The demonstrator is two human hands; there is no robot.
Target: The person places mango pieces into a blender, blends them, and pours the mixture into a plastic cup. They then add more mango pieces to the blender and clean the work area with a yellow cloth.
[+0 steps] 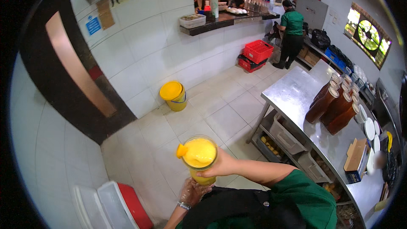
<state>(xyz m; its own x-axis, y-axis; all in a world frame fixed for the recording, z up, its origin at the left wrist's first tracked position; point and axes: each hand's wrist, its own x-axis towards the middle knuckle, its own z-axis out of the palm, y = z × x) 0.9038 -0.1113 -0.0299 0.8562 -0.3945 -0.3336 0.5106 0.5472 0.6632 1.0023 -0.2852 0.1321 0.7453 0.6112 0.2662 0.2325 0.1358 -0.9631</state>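
Note:
A tall clear glass of frothy yellow drink (200, 153) stands in front of my chest, seen from above. A piece of orange-yellow fruit (181, 150) is set on its left rim. My right hand (220, 164) wraps around the upper side of the glass. Lower down, my left hand (194, 191) is cupped at the base, its fingers partly hidden by the glass. That hand looks wet or covered by a clear plastic glove, and a metal wristwatch (184, 205) circles its wrist.
A steel table (292, 86) with several brown-filled bottles (323, 101) stands right. A yellow lidded bucket (173, 97) sits by the wall, near a dark door (41, 47). A red-and-white cooler (119, 200) is lower left. Red crates (258, 51) and a co-worker (292, 27) are farther back.

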